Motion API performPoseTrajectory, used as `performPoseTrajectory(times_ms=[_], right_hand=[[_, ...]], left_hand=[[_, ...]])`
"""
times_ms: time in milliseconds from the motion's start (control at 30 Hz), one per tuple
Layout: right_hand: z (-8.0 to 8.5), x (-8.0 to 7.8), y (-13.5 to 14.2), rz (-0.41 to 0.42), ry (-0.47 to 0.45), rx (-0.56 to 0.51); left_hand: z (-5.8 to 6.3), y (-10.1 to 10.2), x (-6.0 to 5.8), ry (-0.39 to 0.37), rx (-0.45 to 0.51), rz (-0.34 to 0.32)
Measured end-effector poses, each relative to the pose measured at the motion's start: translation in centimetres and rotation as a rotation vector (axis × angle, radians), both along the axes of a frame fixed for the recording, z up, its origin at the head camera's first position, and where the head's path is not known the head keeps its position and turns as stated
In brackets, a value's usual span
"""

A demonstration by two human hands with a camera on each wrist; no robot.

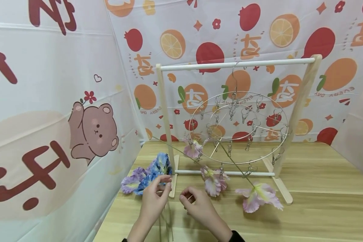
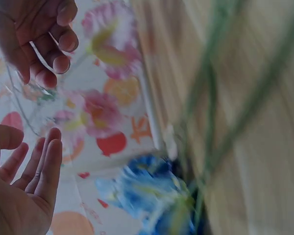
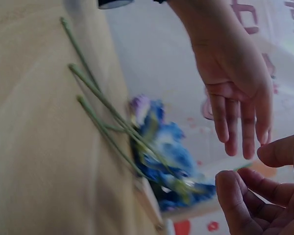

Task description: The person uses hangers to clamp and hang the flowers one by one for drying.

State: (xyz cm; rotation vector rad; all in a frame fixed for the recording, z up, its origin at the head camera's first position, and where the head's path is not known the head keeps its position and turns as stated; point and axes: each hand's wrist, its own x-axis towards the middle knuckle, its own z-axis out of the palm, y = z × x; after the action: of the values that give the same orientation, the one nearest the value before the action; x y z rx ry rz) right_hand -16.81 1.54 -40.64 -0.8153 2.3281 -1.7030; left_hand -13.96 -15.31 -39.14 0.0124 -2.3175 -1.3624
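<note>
My left hand is raised over the table's front left, fingers extended and slightly bent, with nothing in its grasp. Facing it a short gap away is my right hand, its fingers loosely curled and no object visible between them. Just behind the left hand lie blue artificial flowers and a purple one, their green stems running toward the table's front. Pink artificial flowers hang below a round metal clip hanger; another pink flower droops to the right on its long stem.
A wooden rack with a white top bar carries the hanger by its hook. Its wooden feet stand on the wood-grain table. Many small metal clips dangle from the rings. Printed cloth hangs behind and at the left.
</note>
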Motion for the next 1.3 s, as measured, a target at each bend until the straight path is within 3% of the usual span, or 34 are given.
performPoseTrajectory(times_ms=[200, 467, 733, 1000, 1300], right_hand=[[-1.4, -0.2, -2.0, 0.028, 0.058, 0.066], [-3.2, 0.1, -3.8, 0.052, -0.010, 0.084], [-4.1, 0.1, -5.1, -0.007, 0.008, 0.132], [-4.4, -0.1, -5.8, 0.054, -0.010, 0.096], [-3.8, -0.2, -6.5, 0.073, -0.026, 0.092]], left_hand=[[-1.1, -1.5, -0.6, -0.077, -0.185, 0.015], [-2.4, -2.7, -0.6, -0.193, -0.328, 0.044], [-3.4, -3.0, -0.8, -0.226, -0.357, -0.018], [-3.4, -3.3, -0.6, -0.252, -0.344, -0.102], [-2.7, -3.6, -0.3, -0.213, -0.352, -0.074]])
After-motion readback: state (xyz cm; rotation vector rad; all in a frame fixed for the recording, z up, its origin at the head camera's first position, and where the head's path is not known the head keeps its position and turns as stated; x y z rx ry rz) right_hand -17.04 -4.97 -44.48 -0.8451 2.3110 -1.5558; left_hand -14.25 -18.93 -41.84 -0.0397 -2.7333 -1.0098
